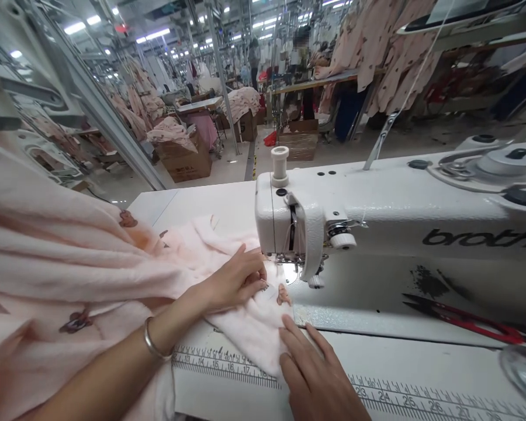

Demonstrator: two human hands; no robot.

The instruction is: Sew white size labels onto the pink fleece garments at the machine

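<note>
Pink fleece fabric [254, 327] with small brown bear prints lies beside and partly under the head of a white sewing machine [403, 216]. My left hand [239, 278], a silver bangle on its wrist, rests on the fabric left of the needle area. Its thumb and index finger pinch a small white label [266, 290] at the cloth. My right hand [313, 368] lies flat at the fabric's near right edge, fingers extended and touching it. The presser foot [289, 263] is mostly hidden under the machine head.
Red-handled thread snips [469, 318] lie on the machine bed at right. A printed ruler [403, 397] runs along the table's front. More pink fabric [70, 257] drapes over the left side. Behind stand cardboard boxes [186, 158], a metal post [100, 99] and hanging pink garments [372, 41].
</note>
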